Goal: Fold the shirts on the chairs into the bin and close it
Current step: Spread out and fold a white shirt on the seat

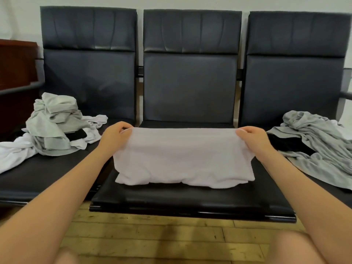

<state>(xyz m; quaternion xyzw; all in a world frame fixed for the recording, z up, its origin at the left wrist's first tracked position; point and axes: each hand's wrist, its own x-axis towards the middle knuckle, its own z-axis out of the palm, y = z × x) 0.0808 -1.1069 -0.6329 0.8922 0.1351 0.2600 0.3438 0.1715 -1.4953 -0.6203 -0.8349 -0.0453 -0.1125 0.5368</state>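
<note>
A black garment (285,142) lies mostly buried under the grey shirts (320,141), which the frame's right edge cuts off.

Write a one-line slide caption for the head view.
Both hands, left and right, pinch a white shirt on the middle chair.

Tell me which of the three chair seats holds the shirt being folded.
The middle black chair seat: its white shirt is pinched at the top corners by the left hand and right hand. Both side seats hold crumpled piles.
</note>
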